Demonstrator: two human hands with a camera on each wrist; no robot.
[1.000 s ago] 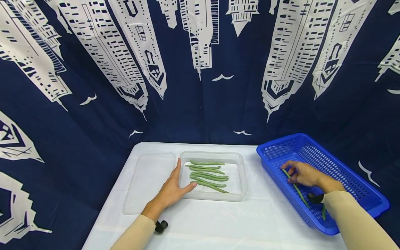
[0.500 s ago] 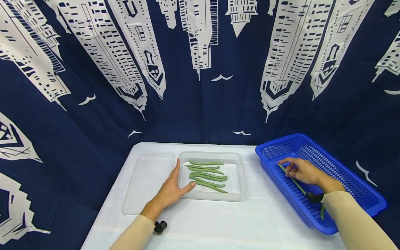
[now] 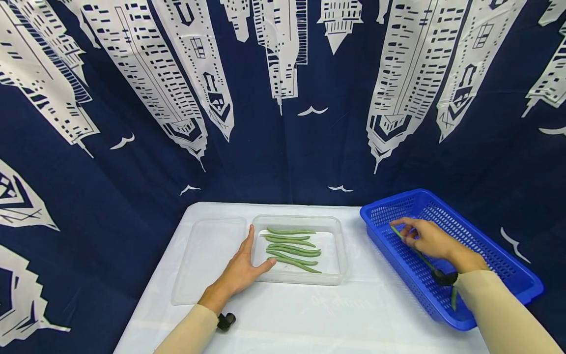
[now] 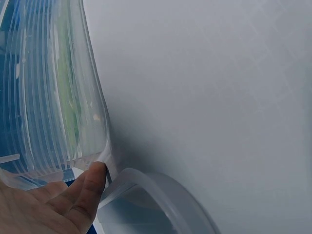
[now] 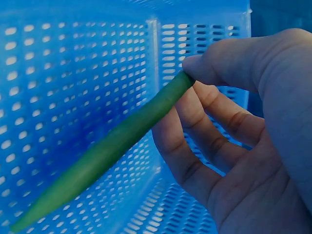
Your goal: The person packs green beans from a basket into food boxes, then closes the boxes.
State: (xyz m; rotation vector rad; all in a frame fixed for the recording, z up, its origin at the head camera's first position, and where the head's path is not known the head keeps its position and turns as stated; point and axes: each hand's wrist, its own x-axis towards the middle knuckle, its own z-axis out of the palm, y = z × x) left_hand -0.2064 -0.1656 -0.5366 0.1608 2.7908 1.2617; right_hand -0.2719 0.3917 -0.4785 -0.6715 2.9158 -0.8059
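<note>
Fingers of the right hand (image 3: 431, 239) are curled round a long green bean (image 5: 105, 151), which is pinched between thumb and fingertips inside the blue basket (image 3: 495, 260) at the right side of the counter (image 3: 309, 309). The bean is held at a slant, with its far tip pointing toward the basket's far left corner and its near end running back under the wrist; in the right wrist view it is seen clear of the perforated basket wall. Another green bean (image 3: 453, 298) lies on the basket floor near the sleeve, partly hidden by the forearm. The left hand (image 3: 240, 270) is laid flat and relaxed on the counter, fingers straight, nothing being gripped by it; its thumb is pressed against the near left corner of the clear container (image 3: 340, 246), as is confirmed in the left wrist view, where the thumb tip touches the container's rounded corner. Five or so green beans (image 3: 294, 248) are laid side by side in that container, running left to right. A clear lid (image 3: 208, 255) lies flat just left of the container, partly under the left hand. A dark blue curtain (image 3: 283, 98) printed with white skyscrapers hangs behind the counter.
</note>
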